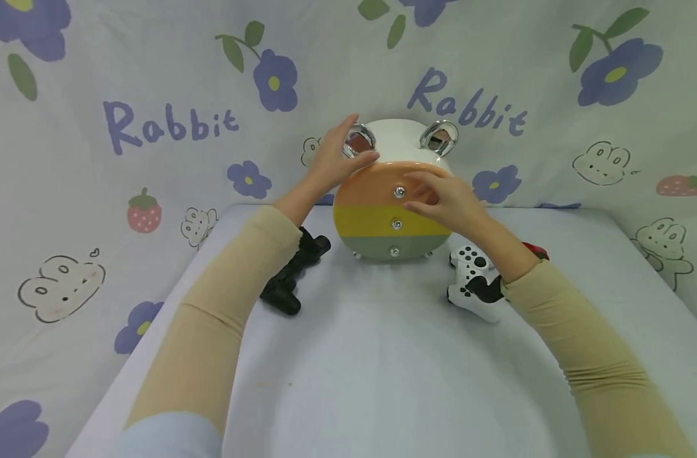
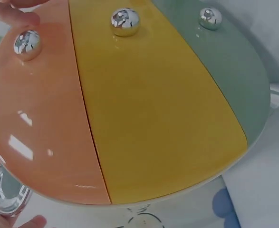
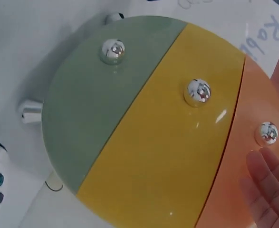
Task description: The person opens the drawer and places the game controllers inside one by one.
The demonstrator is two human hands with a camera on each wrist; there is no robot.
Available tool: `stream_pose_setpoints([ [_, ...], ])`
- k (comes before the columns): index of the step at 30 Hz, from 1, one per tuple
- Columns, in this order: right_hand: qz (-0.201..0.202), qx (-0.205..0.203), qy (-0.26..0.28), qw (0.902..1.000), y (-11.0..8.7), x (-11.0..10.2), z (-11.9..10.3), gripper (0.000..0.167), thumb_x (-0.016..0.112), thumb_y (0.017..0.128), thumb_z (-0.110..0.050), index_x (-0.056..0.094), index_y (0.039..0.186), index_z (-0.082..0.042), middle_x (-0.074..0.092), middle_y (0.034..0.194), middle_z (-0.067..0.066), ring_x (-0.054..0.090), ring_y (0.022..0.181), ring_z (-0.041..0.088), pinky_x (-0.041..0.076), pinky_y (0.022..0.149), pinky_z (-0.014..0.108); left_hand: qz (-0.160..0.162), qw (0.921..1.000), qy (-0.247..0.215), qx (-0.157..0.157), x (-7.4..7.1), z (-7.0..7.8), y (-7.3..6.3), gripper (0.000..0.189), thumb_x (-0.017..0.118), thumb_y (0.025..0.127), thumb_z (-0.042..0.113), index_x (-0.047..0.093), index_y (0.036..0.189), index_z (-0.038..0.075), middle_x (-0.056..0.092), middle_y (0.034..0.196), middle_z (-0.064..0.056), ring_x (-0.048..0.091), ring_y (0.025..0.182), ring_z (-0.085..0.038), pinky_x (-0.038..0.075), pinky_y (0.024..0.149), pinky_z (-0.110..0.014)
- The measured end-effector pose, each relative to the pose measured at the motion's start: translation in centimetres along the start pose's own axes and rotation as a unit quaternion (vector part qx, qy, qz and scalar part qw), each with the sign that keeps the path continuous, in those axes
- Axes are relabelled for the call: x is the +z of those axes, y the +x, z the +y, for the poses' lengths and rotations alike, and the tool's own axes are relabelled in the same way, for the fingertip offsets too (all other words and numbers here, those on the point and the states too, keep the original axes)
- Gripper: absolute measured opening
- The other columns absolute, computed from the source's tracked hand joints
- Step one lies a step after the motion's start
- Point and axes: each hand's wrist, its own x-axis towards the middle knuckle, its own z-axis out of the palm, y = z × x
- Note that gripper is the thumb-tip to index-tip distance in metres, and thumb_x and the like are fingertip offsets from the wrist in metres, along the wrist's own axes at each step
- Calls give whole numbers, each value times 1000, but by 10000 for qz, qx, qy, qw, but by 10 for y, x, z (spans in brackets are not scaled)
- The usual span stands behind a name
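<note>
A rounded small chest of drawers (image 1: 391, 216) has a white top, chrome ears and three drawer fronts in orange, yellow and green, each with a chrome knob. My left hand (image 1: 333, 156) is at its left ear (image 1: 359, 138), thumb and fingers spread on either side of it. In front of the orange drawer (image 3: 234, 156) is my right hand (image 1: 448, 200), its fingers parted and holding nothing. Its fingertips are close beside the orange drawer's knob (image 3: 267, 133); contact is unclear. The yellow drawer (image 2: 149, 109) and green drawer (image 2: 225, 61) are flush in the left wrist view.
A black game controller (image 1: 288, 280) lies left of the chest, below my left forearm. To the right is a white and black controller (image 1: 473, 283), partly under my right forearm. A red object (image 1: 536, 251) shows behind that forearm. A patterned cloth (image 1: 176, 57) hangs behind.
</note>
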Motion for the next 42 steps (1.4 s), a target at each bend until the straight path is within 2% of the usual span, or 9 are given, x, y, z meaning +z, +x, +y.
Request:
stream_pose_setpoints([
  [13, 801, -439, 587, 9941, 7, 22, 11, 37, 70, 80, -11, 61, 115, -3, 58, 115, 12, 64, 87, 25, 51, 77, 35, 184, 9996, -184, 52, 6, -5, 5, 84, 68, 77, 47, 23, 144, 24, 28, 147, 0, 26, 135, -17, 25, 108, -42],
  [17, 1016, -575, 532, 9917, 10, 27, 13, 34, 72, 78, -11, 64, 111, -2, 62, 107, 13, 65, 84, 24, 52, 75, 34, 181, 9996, -224, 2, 6, -6, 7, 84, 69, 76, 47, 24, 143, 24, 29, 147, 0, 28, 134, -17, 26, 107, -42],
  [19, 1080, -620, 407, 9914, 11, 29, 12, 34, 72, 78, -12, 64, 110, -3, 66, 98, 13, 66, 81, 24, 52, 74, 34, 175, 9995, -249, -18, 6, -7, 7, 83, 69, 76, 47, 24, 142, 24, 30, 147, 1, 28, 134, -16, 26, 107, -41],
  [24, 1030, -529, 305, 9928, 13, 32, 10, 33, 73, 78, -14, 65, 108, -3, 68, 82, 12, 65, 74, 22, 51, 69, 34, 135, 9993, -349, -7, 6, -7, 8, 84, 71, 75, 46, 25, 141, 23, 30, 146, 1, 29, 134, -16, 27, 107, -40],
  [29, 952, -400, 304, 9942, 16, 34, 10, 29, 72, 79, -15, 66, 104, -2, 65, 75, 11, 62, 68, 20, 50, 66, 30, 124, 9993, -350, -79, 7, -7, 9, 83, 71, 75, 45, 25, 141, 24, 29, 147, 2, 29, 134, -16, 27, 107, -41],
  [36, 790, -159, 347, 9961, 21, 34, 8, 26, 70, 81, -18, 66, 102, -3, 63, 72, 9, 56, 60, 17, 43, 59, 21, 13, 9990, -440, -120, 5, -6, 9, 83, 71, 76, 44, 24, 141, 23, 30, 147, 0, 30, 133, -18, 28, 107, -42],
  [42, 794, -312, 4, 9964, 23, 37, 6, 22, 69, 82, -17, 64, 99, -3, 60, 68, 8, 52, 57, 16, 36, 55, 17, -235, 9987, -407, -184, 1, -5, 8, 84, 71, 76, 44, 22, 142, 25, 33, 146, -3, 32, 132, -23, 29, 105, -43],
])
